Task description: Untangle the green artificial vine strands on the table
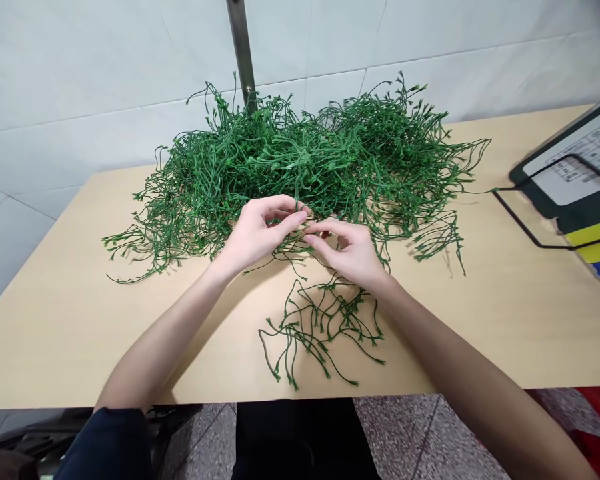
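Observation:
A large tangled heap of green plastic stems [300, 153] with small forked tips lies along the back of the table. At its front edge, my left hand [265, 230] has its thumb and fingers pinched together on a thin green stem. My right hand [350, 252] meets it from the right, its fingertips also pinched at the strands, almost touching the left fingertips. The exact point of grip is partly hidden by the fingers. Closer to me, below the right hand, a small loose pile of separate stems [320, 327] is spread on the table.
The pale wooden table [180, 360] stands against a white tiled wall [105, 60]. A metal upright [243, 57] rises behind the heap. On the right are a black wire frame [523, 220] and a dark container with a white label and yellow and blue bands [595, 247].

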Demonstrator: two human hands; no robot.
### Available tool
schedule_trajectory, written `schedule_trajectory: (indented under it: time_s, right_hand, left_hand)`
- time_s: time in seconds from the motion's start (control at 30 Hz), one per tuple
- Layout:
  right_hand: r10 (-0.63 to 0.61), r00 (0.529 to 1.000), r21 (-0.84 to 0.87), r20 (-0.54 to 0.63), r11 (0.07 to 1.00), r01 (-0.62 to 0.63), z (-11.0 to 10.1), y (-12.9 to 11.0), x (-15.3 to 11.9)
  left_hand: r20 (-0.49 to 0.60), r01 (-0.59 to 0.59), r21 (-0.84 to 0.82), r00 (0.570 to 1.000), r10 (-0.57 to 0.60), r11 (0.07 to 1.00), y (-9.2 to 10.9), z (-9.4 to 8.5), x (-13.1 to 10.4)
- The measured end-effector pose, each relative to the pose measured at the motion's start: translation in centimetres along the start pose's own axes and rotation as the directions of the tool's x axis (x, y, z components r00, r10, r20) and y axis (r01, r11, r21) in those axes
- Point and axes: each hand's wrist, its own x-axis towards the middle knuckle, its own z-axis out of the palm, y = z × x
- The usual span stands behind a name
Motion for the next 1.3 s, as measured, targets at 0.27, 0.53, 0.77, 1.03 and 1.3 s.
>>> schedule_trajectory:
  time_s: [0.27, 0.53, 0.77, 1.03, 1.3]
  right_hand:
    - [0.257, 0.943, 0.301, -0.211, 0.935, -0.187, -0.7, -0.1, 0.7]
    - [0.337, 0.878, 0.465, -0.340, 0.872, -0.155, -1.3, 1.0, 1.4]
    - [0.326, 0.900, 0.523, -0.289, 0.841, -0.137, -1.2, 0.0, 1.4]
    - [0.391, 0.903, 0.638, -0.177, 0.744, -0.197, -1.6, -0.3, 1.5]
    - [0.408, 0.909, 0.702, -0.083, 0.671, -0.238, -1.8, 0.0, 1.4]
  left_hand:
    - [-0.245, -0.032, -0.035, 0.969, 0.022, 0.999, -0.3, -0.7, 0.3]
    - [-0.510, -0.016, 0.209, 0.851, 0.123, 0.978, 1.1, -2.2, 0.5]
    - [-0.414, -0.008, 0.138, 0.908, 0.065, 0.990, -1.1, -3.1, 1.1]
    - [-0.469, -0.042, 0.303, 0.863, 0.187, 0.952, -3.0, -3.1, 1.2]
    - [-0.558, -0.044, 0.530, 0.734, 0.387, 0.847, -0.7, -3.2, 0.2]
